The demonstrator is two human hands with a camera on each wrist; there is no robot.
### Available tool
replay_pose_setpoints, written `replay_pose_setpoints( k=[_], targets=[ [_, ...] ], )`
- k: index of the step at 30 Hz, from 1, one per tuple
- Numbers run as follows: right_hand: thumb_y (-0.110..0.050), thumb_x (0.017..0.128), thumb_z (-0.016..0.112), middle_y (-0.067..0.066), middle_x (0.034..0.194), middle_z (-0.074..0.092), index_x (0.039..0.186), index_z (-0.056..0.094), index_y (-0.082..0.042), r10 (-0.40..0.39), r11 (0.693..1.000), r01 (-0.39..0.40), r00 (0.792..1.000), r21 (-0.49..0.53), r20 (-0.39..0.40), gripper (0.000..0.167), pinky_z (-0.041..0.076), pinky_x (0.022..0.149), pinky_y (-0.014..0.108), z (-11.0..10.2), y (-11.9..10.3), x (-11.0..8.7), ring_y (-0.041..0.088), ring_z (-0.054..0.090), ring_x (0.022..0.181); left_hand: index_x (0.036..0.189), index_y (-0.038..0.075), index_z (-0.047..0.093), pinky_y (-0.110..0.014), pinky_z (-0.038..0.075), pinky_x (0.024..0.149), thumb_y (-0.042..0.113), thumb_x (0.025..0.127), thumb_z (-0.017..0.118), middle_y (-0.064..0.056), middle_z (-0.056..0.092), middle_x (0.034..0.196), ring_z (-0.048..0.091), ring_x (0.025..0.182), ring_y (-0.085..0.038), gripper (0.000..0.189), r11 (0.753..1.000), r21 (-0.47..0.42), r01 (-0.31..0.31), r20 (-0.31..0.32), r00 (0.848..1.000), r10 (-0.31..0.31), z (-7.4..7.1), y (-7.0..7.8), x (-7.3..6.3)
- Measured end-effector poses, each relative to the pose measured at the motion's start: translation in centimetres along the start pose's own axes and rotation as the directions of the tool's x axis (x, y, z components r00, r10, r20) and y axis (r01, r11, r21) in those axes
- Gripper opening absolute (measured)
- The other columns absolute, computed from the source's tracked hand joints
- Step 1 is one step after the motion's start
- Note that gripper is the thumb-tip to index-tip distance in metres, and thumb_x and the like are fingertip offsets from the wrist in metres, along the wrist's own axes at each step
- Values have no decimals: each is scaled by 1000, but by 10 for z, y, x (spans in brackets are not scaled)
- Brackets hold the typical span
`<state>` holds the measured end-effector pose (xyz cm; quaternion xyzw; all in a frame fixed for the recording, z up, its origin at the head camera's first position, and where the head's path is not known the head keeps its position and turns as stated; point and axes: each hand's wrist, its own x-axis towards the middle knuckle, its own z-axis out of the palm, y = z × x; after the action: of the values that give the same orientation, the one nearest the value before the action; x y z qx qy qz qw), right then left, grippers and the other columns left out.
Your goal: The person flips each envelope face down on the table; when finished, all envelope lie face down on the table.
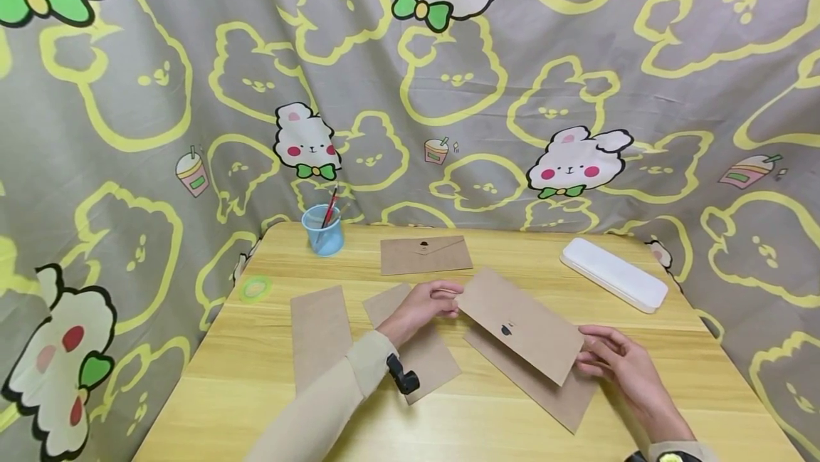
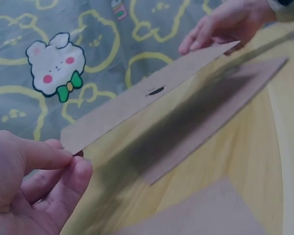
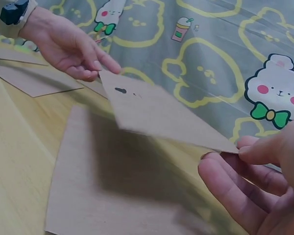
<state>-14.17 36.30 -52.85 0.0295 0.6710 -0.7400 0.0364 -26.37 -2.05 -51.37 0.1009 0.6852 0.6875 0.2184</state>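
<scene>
Both hands hold a brown kraft envelope (image 1: 522, 327) with a small dark hat-like print, tilted above the table. My left hand (image 1: 426, 305) pinches its left end between thumb and fingers, as the left wrist view shows. At the opposite end, my right hand (image 3: 264, 178) pinches a corner, with the thumb on top and the fingers beneath. Directly below lies another flat brown paper piece (image 1: 551, 394), partly covered by the held envelope in the head view and shaded by it.
Two brown paper pieces, one farther left (image 1: 320, 334) and one under my left forearm (image 1: 429, 366), lie on the wooden table (image 1: 218, 376). Behind are a closed envelope (image 1: 426, 261), a blue pencil cup (image 1: 325, 238) and a white case (image 1: 611, 275). A patterned curtain (image 1: 359, 77) surrounds the table.
</scene>
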Motion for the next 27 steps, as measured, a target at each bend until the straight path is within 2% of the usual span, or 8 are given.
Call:
replay_pose_setpoints(
  k=[5,12,18,22,25,27],
  targets=[
    [-4,111,61,-1,103,80,124,75,-13,4,1000,-4,1000,-20,20,21,70,81,34,5,1,2,16,79,89,135,4,71,-42,67,98,5,104,72,-10,80,112,77,92,-16,31,998,67,-18,6,1000,18,-11,-1,-4],
    [-3,110,61,0,101,80,126,74,-10,-22,998,25,998,-56,59,22,70,83,35,9,4,2,16,80,90,132,5,72,-42,68,95,12,107,70,-11,78,114,76,107,-38,26,973,215,-81,2,997,83,-22,0,-8],
    [-4,107,67,-2,102,80,126,75,-11,-5,997,8,1000,-78,29,22,70,83,34,14,1,3,14,79,91,135,3,72,-49,65,101,6,109,65,-15,77,123,72,117,-41,27,971,206,-121,1,992,123,-27,8,-10],
    [-8,108,68,-5,105,81,127,74,-10,8,995,-9,1000,-103,-3,20,70,82,32,16,-3,5,13,78,92,134,2,71,-41,66,100,11,110,65,-16,76,128,70,122,-45,26,968,194,-156,1,987,159,-28,14,-9],
    [-13,109,68,-6,110,82,127,73,-9,12,991,-14,1000,-134,-19,19,70,82,31,19,-6,8,13,78,94,131,4,71,-33,66,97,19,110,67,-15,78,125,69,122,-46,26,965,196,-175,-16,983,182,-28,17,-8],
    [-16,110,67,-5,114,82,126,72,-9,14,989,-18,1000,-149,-28,18,70,82,31,20,-8,9,13,78,95,130,5,72,-32,66,95,24,111,67,-14,78,122,69,121,-47,28,962,201,-186,-33,980,196,-28,19,-7]
  ],
)
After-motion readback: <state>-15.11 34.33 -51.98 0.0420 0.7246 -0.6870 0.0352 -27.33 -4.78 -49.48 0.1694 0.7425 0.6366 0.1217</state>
